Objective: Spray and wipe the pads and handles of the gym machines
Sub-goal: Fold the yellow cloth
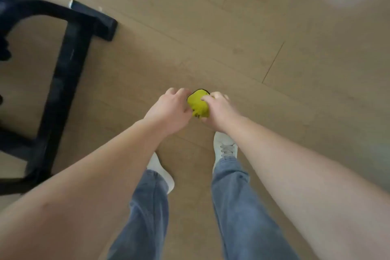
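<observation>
A small yellow-green cloth, bunched up with a dark edge, is held in front of me between both hands. My right hand grips its right side, fingers curled into the fabric. My left hand touches its left side, thumb against the cloth and fingers bent over the top. No spray bottle shows. The black metal frame of a gym machine stands on the floor to my left, blurred by motion; none of its pads or handles can be made out.
Light brown wood-look floor fills the view. My legs in blue jeans and white shoes stand below my hands. The machine's black foot sticks out at the upper left. A pale blurred patch lies at the top right.
</observation>
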### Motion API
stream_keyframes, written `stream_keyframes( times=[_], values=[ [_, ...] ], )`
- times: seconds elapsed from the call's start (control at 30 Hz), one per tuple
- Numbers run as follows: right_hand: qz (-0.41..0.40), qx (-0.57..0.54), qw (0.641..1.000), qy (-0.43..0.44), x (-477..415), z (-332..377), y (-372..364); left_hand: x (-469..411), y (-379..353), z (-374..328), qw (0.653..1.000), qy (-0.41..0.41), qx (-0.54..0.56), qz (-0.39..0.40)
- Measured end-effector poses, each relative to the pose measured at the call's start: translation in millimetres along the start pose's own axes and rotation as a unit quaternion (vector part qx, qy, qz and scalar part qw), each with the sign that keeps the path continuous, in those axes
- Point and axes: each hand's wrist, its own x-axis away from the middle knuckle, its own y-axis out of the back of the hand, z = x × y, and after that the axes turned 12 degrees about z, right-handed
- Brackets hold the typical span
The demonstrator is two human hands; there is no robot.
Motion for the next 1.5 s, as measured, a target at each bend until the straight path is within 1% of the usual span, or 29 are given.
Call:
stream_keyframes(
  times=[0.1,0.13,0.2,0.3,0.4,0.47,0.53,0.67,0.8,0.9,1.03,1.17,1.3,1.4,1.5],
  values=[
    [0.028,0.081,0.996,-0.006,-24,-2,-7,-18,-13,14,1.0,0.011,0.007,0.0],
    [0.043,0.095,0.994,-0.02,-29,-3,-8,-20,-16,18,1.0,0.018,0.008,0.008],
    [0.046,0.112,0.992,-0.021,-40,-3,-13,-27,-22,23,1.0,0.019,0.012,0.014],
    [0.025,0.095,0.995,-0.033,-40,-2,-12,-31,-25,25,0.999,0.017,0.011,0.025],
    [0.002,0.044,0.997,-0.058,-26,5,1,-28,-19,19,0.999,0.013,0.009,0.028],
    [-0.003,0.004,0.998,-0.066,-6,13,15,-18,-10,9,1.0,0.006,0.006,0.02],
    [-0.002,0.009,0.999,-0.051,24,20,32,0,2,-5,1.0,-0.002,0.002,0.018],
    [-0.02,0.041,0.999,0.016,98,38,68,52,34,-40,0.999,-0.034,0.003,0.008],
    [-0.017,0.027,0.997,0.064,178,70,124,119,75,-81,0.998,-0.054,-0.009,-0.001],
    [-0.043,0.038,0.992,0.114,236,102,162,173,106,-111,0.996,-0.073,-0.028,-0.045],
    [-0.072,0.07,0.98,0.174,305,150,207,247,150,-138,0.987,-0.079,-0.006,-0.141],
    [-0.099,0.068,0.965,0.235,371,193,235,328,178,-143,0.972,-0.091,0.006,-0.215],
    [-0.125,0.023,0.945,0.301,422,233,243,402,190,-134,0.956,-0.118,0.024,-0.267],
    [-0.103,-0.003,0.936,0.338,456,267,245,450,192,-118,0.938,-0.132,0.053,-0.317],
    [-0.058,0.016,0.928,0.368,482,307,237,495,188,-100,0.917,-0.135,0.085,-0.366]
  ],
)
